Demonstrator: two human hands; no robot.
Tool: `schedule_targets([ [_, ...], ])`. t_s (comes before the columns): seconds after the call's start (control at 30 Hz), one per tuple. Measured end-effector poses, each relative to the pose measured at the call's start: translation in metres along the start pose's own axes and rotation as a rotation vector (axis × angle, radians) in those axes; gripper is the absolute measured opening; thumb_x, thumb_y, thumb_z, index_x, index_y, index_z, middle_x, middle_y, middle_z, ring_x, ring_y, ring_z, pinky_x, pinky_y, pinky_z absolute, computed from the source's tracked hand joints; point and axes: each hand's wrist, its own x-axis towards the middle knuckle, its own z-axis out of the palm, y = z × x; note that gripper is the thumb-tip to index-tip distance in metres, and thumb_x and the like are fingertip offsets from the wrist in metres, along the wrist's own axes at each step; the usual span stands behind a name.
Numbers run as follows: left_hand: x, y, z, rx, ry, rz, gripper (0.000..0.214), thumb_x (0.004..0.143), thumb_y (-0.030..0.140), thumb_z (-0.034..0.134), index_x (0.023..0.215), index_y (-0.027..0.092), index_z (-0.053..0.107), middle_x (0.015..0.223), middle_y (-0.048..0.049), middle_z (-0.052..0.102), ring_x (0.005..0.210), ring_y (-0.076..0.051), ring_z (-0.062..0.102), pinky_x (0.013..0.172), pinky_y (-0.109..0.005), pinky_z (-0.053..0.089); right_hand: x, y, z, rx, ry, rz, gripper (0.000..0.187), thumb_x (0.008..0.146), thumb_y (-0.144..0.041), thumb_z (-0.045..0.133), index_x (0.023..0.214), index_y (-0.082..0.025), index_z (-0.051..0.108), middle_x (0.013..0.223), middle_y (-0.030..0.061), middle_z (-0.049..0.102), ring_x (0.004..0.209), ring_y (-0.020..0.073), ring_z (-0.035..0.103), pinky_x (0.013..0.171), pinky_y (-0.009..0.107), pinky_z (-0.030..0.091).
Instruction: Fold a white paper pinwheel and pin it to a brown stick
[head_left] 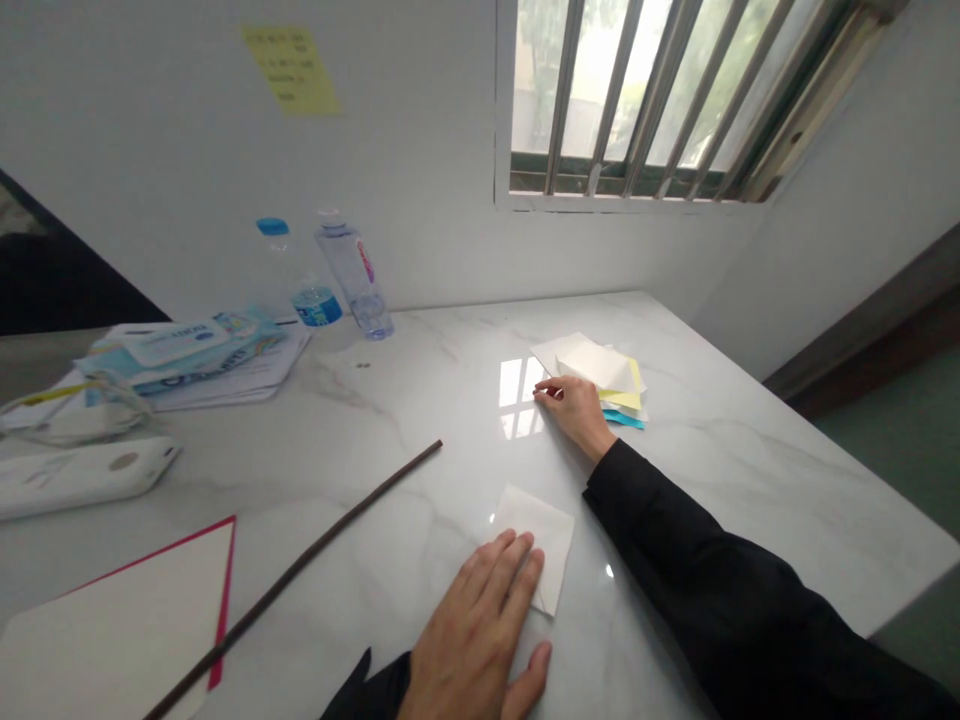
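Note:
My left hand [487,610] lies flat with its fingers stretched out, pressing on a small white sheet of paper [551,545] on the marble-patterned table. The thumb rests apart, on the tabletop. Farther off, my right hand [574,405] is at the front left edge of a loose pile of paper sheets [592,360] in white, yellow and blue. Its fingers are drawn together in a pinch just above the tabletop. What they hold, if anything, I cannot make out.
A thin dark stick [330,545] crosses the table, overlapping a red-edged pad [142,620]. At the left are a white power strip [82,475], a blue wipes pack [180,350] and papers [247,390]. Two plastic bottles [356,275] stand by the wall. The table's right edge [810,420] slants away.

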Motion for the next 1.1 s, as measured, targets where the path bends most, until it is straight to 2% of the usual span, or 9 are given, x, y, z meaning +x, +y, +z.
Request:
schedule_targets([
  [0.27,0.004,0.007,-0.001,-0.117,-0.033,-0.069,0.064,0.092,0.035,0.063,0.151,0.015,0.047,0.162,-0.0167,0.044,0.147,-0.032,0.046,0.116,-0.049,0.048,-0.004,0.0,-0.006,0.007,-0.013,-0.043,0.017,0.086,-0.024,0.067,0.089,-0.019,0.082,0.082,0.0038,0.077,0.072,0.0167,0.064,0.08,0.03,0.049],
  [0.5,0.004,0.006,-0.002,-0.137,-0.024,-0.077,0.065,0.089,0.033,0.066,0.149,0.016,0.049,0.162,-0.0154,0.044,0.146,-0.032,0.046,0.116,-0.049,0.049,-0.005,0.002,-0.005,0.032,-0.033,-0.092,0.026,0.083,-0.033,0.075,0.103,-0.019,0.082,0.083,0.0033,0.074,0.068,0.0152,0.061,0.073,0.029,0.048],
  [0.7,0.003,0.007,-0.003,-0.157,-0.033,-0.092,0.064,0.09,0.033,0.066,0.15,0.017,0.048,0.162,-0.0147,0.044,0.147,-0.031,0.046,0.116,-0.048,0.049,-0.005,-0.001,0.005,0.054,0.0,-0.111,0.014,0.087,-0.026,0.069,0.085,-0.019,0.08,0.08,0.0029,0.073,0.069,0.0157,0.06,0.075,0.03,0.048],
  [0.8,0.003,0.007,-0.005,-0.175,-0.044,-0.101,0.063,0.091,0.034,0.066,0.15,0.018,0.049,0.162,-0.0145,0.044,0.149,-0.032,0.044,0.117,-0.049,0.048,-0.006,-0.008,-0.002,0.073,0.033,-0.144,0.013,0.09,-0.025,0.067,0.083,-0.018,0.075,0.085,0.0049,0.073,0.078,0.0184,0.063,0.081,0.032,0.049],
  [0.9,0.003,0.007,-0.006,-0.164,-0.049,-0.105,0.065,0.09,0.034,0.066,0.15,0.017,0.048,0.163,-0.0157,0.042,0.15,-0.033,0.041,0.117,-0.049,0.048,-0.011,-0.017,-0.016,0.122,0.069,-0.183,0.014,0.095,-0.029,0.062,0.088,-0.019,0.069,0.097,0.007,0.075,0.089,0.0198,0.066,0.086,0.034,0.051],
  [1.0,0.004,0.007,-0.005,-0.159,-0.049,-0.103,0.066,0.09,0.034,0.067,0.151,0.017,0.048,0.164,-0.0164,0.041,0.151,-0.034,0.04,0.117,-0.05,0.048,-0.024,-0.022,-0.03,0.349,-0.016,-0.165,0.019,0.097,-0.037,0.063,0.089,-0.02,0.065,0.095,0.0064,0.076,0.084,0.0185,0.07,0.08,0.033,0.055],
  [1.1,0.004,0.008,-0.004,-0.161,-0.042,-0.098,0.066,0.089,0.035,0.068,0.15,0.017,0.049,0.163,-0.0163,0.043,0.15,-0.034,0.042,0.116,-0.049,0.049,-0.044,-0.021,-0.041,0.577,-0.216,-0.074,0.028,0.09,-0.045,0.072,0.085,-0.019,0.066,0.08,0.0042,0.074,0.074,0.0172,0.07,0.07,0.031,0.056],
])
